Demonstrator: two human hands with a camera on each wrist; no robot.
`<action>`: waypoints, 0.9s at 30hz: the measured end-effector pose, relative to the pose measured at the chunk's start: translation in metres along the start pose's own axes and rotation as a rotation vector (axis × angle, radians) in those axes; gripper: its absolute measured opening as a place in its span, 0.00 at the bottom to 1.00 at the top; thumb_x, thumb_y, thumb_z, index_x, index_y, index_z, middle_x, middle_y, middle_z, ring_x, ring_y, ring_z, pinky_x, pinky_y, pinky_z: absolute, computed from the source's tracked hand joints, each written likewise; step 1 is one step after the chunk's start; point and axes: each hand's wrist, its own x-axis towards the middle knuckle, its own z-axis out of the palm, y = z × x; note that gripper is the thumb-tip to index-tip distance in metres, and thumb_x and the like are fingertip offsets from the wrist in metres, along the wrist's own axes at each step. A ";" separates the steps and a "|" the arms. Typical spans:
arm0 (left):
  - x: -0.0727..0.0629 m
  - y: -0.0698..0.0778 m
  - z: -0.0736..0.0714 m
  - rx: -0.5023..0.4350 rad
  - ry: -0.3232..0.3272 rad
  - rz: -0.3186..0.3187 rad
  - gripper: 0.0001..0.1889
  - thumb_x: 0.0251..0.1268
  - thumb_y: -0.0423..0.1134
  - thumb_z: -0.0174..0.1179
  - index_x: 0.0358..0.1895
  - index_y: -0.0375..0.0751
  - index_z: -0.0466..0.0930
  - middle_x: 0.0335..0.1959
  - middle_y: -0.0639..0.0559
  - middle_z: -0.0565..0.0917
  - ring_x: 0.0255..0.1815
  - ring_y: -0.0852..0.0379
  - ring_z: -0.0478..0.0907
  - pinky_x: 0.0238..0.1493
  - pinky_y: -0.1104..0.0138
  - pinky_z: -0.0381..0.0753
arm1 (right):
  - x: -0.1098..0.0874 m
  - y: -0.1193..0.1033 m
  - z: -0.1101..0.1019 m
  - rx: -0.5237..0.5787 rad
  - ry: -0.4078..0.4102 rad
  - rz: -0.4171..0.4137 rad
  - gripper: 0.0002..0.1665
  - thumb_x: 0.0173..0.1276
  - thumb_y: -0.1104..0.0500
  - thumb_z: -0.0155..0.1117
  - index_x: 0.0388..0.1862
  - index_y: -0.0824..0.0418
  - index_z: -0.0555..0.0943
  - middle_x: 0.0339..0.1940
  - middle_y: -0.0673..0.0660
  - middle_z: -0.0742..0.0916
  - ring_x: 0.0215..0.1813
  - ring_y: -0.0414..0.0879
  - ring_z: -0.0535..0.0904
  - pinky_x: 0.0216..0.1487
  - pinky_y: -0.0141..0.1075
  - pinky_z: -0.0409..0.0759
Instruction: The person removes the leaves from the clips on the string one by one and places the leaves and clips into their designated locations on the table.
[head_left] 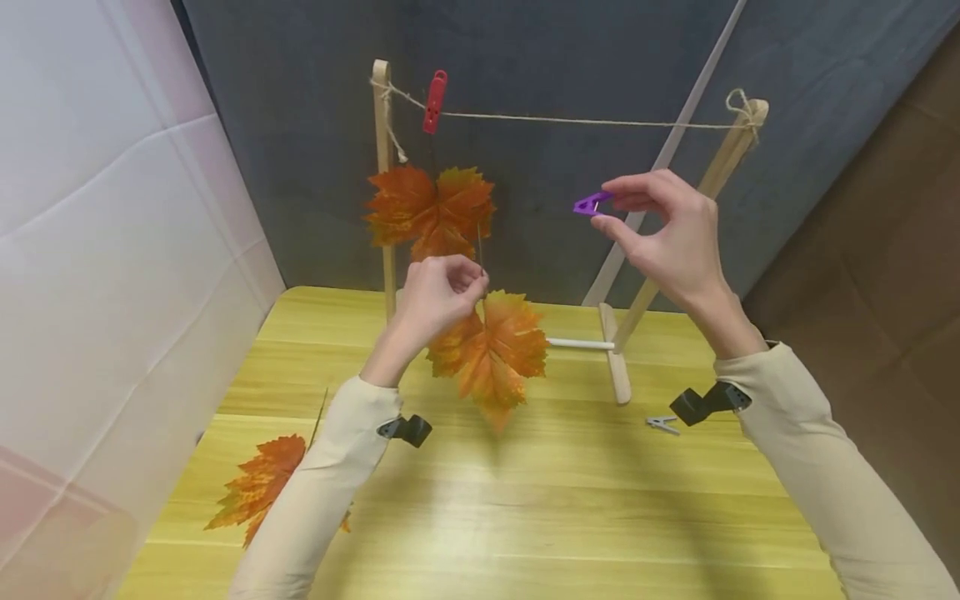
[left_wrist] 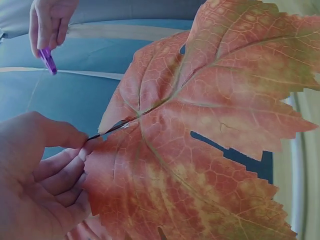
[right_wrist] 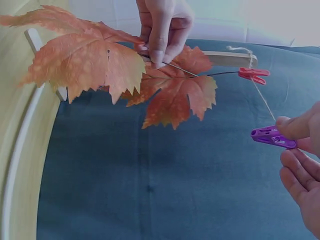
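My left hand (head_left: 442, 293) pinches the thin dark stem of an orange maple leaf (head_left: 491, 354), which hangs below the fingers with its tip down. Between thumb and fingertips my right hand (head_left: 670, 233) holds a purple clothespin (head_left: 591, 204), its nose pointing left, a little below the twine (head_left: 555, 120). A red clothespin (head_left: 434, 102) grips the twine near the left post, and a second orange leaf (head_left: 431, 208) hangs from it by its stem. In the right wrist view the purple clothespin (right_wrist: 273, 137) overlaps the twine's near end.
Two wooden posts (head_left: 382, 150) carry the twine; the right one stands on a wooden foot (head_left: 615, 358) joined to a white rod (head_left: 581, 343). Another leaf (head_left: 262, 483) lies on the table at left, partly behind my left sleeve. A grey clothespin (head_left: 663, 424) lies at right.
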 end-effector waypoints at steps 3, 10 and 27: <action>-0.006 -0.007 0.000 0.024 -0.010 -0.013 0.09 0.68 0.42 0.64 0.42 0.41 0.88 0.35 0.48 0.90 0.36 0.52 0.86 0.44 0.58 0.84 | -0.010 0.002 -0.001 -0.012 -0.007 0.003 0.18 0.59 0.65 0.77 0.49 0.66 0.87 0.41 0.58 0.89 0.40 0.27 0.83 0.51 0.22 0.79; -0.015 -0.023 0.005 0.046 -0.047 -0.018 0.09 0.67 0.41 0.64 0.40 0.40 0.88 0.34 0.48 0.91 0.35 0.52 0.87 0.48 0.58 0.82 | -0.038 0.010 0.000 -0.004 -0.038 0.068 0.17 0.63 0.64 0.75 0.50 0.66 0.86 0.42 0.58 0.89 0.40 0.27 0.82 0.51 0.20 0.78; -0.056 -0.067 0.028 0.096 -0.130 -0.080 0.07 0.66 0.36 0.64 0.38 0.35 0.88 0.31 0.46 0.89 0.33 0.53 0.86 0.37 0.62 0.85 | -0.100 0.033 0.006 0.040 -0.112 0.159 0.16 0.66 0.69 0.70 0.52 0.68 0.84 0.44 0.61 0.89 0.43 0.25 0.81 0.53 0.18 0.78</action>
